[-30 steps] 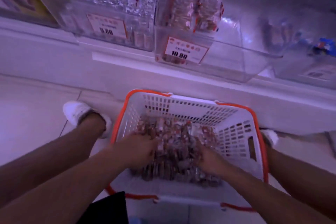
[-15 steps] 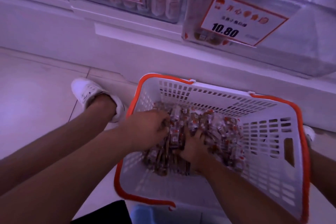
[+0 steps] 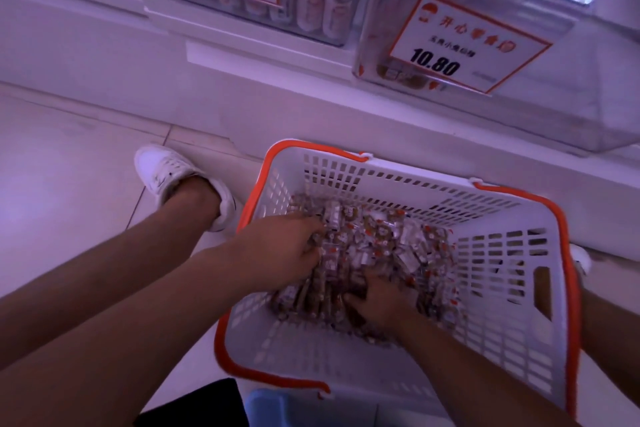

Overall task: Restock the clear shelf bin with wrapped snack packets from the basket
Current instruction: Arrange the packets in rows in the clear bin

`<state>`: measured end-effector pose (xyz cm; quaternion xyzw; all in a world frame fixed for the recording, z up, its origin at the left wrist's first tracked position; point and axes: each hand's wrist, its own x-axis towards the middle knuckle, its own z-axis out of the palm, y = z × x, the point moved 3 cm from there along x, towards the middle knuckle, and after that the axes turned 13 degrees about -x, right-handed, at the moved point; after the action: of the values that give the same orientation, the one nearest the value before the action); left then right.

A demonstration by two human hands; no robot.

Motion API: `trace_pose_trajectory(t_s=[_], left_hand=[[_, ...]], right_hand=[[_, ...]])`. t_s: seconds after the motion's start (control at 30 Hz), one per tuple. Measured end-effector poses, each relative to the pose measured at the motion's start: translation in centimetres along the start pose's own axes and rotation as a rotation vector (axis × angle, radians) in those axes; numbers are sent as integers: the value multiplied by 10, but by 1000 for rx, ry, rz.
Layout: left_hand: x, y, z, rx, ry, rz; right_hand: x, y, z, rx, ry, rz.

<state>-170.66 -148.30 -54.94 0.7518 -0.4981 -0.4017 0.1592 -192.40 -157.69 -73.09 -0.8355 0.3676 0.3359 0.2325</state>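
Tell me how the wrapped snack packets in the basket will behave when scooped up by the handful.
The wrapped snack packets lie in a loose heap, so some will probably spill from a handful. Their glossy clear wrappers look slippery. They seem small and light; the left hand and right hand, dug into the pile in the basket, could likely cup them together.

Left hand (image 3: 280,250) fingertips: buried in the clear-wrapped snack packets (image 3: 377,246).
Right hand (image 3: 375,302) fingers: sunk into the same heap.
Clear plastic shelf bin (image 3: 540,104) above the white orange-rimmed basket (image 3: 512,288): top cut off.

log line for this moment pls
phase: gathering | left hand, right hand: in snack packets | basket: floor | clear shelf bin: nearly empty
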Motion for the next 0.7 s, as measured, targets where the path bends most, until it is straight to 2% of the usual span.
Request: trace_pose_trajectory(t_s=[0.17,0.37,0.43,0.5,0.57,0.7], left_hand=[[7,3,-1,-1,-37,-5],[14,22,-12,-44,-18,-15],[14,41,-12,-237,-2,-27],[11,67,-9,-684,-2,-102],[4,95,-5,-1071,-33,-145],[-16,145,-6,-1326,-154,-52]], right_hand=[[-5,-26,-19,43,126,-71],[-33,-14,-116,625,173,-81],[-60,-15,-152,916,220,-100],[-91,-19,-185,1169,224,-152],[-126,-23,-213,1301,218,-210],[-182,-22,-244,1418,277,-228]])
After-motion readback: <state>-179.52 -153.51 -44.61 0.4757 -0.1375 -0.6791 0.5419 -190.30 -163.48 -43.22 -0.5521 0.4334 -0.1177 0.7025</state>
